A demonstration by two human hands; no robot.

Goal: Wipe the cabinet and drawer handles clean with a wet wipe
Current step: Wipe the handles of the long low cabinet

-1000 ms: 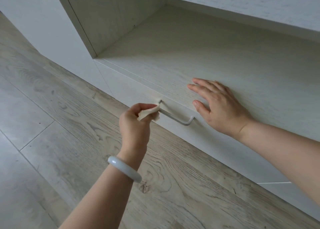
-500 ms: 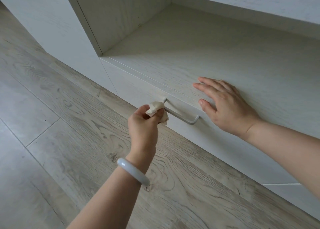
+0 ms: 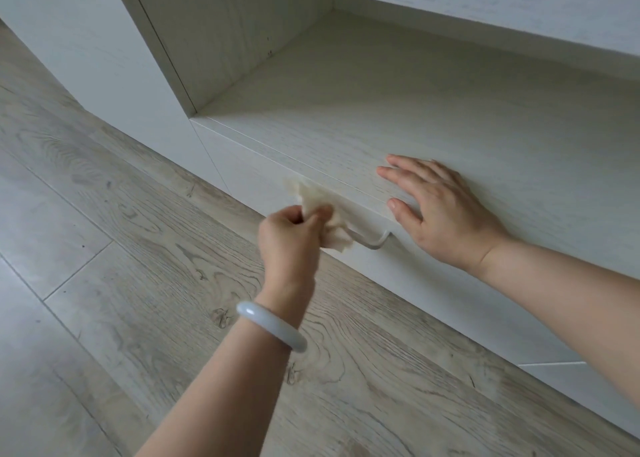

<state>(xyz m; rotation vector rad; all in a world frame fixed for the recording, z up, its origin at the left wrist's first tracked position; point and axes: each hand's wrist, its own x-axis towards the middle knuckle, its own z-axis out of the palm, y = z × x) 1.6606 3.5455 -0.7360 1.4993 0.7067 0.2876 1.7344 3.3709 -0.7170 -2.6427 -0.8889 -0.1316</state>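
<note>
Head view: crumpled cream wet wipe (image 3: 323,214) drapes the metal handle (image 3: 372,240).

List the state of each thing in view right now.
Drawer: closed.
Handle: left part covered by the wipe.
Wipe: crumpled, pinched in the left hand.
Left hand: holds the wipe.
Right hand: flat on the shelf.
Shelf: open-fronted.
</note>
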